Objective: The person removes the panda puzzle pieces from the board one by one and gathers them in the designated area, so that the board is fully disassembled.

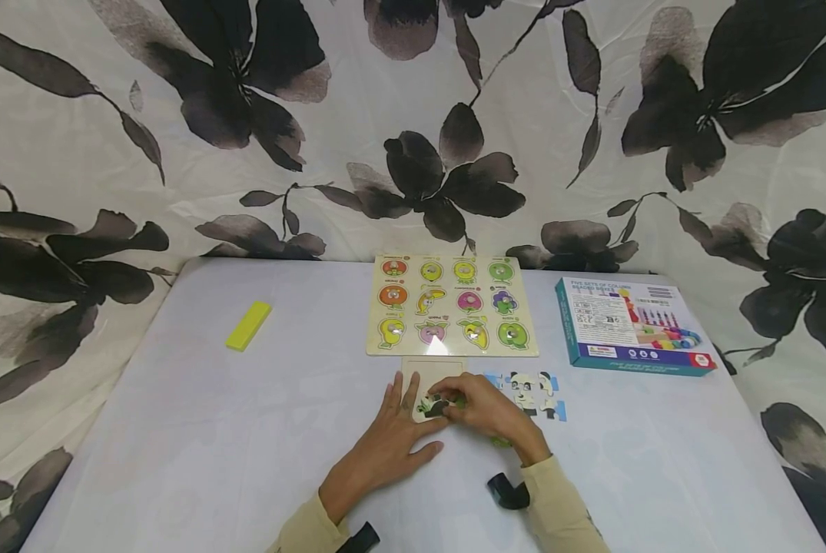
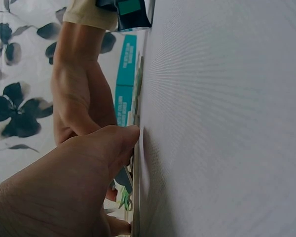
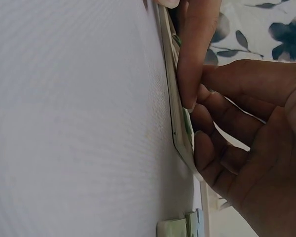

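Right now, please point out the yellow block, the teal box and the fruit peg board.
yellow block [image 1: 248,325], head view, middle of its top face
teal box [image 1: 630,326], head view, printed top
fruit peg board [image 1: 449,335], head view, bare wood between pieces

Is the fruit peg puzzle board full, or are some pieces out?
Full: all twelve spots on the fruit puzzle board show a coloured piece, none lying loose beside it.

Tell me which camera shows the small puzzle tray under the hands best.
The head view: it looks down on the puzzle tray, with the left hand flat on its left edge and the right hand pinching a piece over it. The right wrist view shows only its thin edge; the left wrist view barely a sliver.
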Motion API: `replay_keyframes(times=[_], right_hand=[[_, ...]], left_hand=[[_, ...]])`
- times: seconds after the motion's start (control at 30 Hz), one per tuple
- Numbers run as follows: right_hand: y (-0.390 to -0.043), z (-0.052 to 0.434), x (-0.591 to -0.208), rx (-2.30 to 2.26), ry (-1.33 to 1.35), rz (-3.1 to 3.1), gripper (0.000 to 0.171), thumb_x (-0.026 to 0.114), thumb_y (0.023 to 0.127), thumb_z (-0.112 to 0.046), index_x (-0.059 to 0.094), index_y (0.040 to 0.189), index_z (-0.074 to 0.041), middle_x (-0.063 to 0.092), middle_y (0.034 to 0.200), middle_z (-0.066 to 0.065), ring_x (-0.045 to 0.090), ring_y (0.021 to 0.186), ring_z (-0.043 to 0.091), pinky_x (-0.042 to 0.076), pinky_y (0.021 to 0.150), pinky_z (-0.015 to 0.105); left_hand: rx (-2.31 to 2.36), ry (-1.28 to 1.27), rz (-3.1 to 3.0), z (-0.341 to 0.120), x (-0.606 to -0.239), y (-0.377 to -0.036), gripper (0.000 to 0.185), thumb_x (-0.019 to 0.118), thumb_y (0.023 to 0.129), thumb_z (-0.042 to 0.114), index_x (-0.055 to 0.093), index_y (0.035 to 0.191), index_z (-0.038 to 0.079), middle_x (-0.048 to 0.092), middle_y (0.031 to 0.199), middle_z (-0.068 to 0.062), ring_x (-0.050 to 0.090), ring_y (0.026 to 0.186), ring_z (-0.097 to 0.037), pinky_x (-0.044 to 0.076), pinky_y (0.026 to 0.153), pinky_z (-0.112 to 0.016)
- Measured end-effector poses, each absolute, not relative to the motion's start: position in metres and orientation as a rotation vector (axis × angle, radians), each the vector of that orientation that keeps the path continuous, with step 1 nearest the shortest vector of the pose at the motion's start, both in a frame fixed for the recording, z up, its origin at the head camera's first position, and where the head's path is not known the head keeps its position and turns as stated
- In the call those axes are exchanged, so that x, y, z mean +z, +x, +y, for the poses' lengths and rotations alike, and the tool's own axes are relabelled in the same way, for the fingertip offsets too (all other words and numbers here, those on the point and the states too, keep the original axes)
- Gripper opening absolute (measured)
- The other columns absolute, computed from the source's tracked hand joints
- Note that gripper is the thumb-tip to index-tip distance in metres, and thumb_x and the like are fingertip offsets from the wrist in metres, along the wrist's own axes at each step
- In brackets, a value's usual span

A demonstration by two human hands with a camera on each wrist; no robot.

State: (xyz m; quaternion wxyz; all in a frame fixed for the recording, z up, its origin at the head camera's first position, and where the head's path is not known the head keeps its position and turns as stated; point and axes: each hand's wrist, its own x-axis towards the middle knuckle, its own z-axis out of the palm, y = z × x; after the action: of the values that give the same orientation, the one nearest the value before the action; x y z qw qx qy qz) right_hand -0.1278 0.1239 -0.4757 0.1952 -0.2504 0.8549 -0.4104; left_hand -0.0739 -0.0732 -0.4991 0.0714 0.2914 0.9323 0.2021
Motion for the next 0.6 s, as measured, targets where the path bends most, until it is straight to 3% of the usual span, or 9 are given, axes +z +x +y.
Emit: replay_keyframes(times=[0.4,0.6], right_hand=[[-0.1275,0.1251,-0.4751,-1.135,-0.709,2.399,0.032,0.064,0.085,0.004,0.068,0.116,-0.004,0.069,0.104,0.002,0.06,0.09,0.012,0.05,0.081,0.033],[-0.1277,0.1256,-0.4735,-1.113,-0.733,2.405,0.031,0.063,0.086,0.003,0.068,0.116,-0.002,0.07,0.098,0.001,0.056,0.082,0.01,0.048,0.073,0.025]], left_hand=[[0.608,0.886,2.809,-0.0732,-0.4996,-0.0747,0.04,0.054,0.095,0.042,0.059,0.133,0.03,0.012,0.153,-0.033,-0.001,0.14,-0.055,0.012,0.112,-0.062],[0.593,0.865,2.799,-0.073,-0.4991,-0.074,0.041,0.052,0.096,0.043,0.058,0.134,0.03,0.01,0.154,-0.033,-0.003,0.14,-0.053,0.011,0.113,-0.061]])
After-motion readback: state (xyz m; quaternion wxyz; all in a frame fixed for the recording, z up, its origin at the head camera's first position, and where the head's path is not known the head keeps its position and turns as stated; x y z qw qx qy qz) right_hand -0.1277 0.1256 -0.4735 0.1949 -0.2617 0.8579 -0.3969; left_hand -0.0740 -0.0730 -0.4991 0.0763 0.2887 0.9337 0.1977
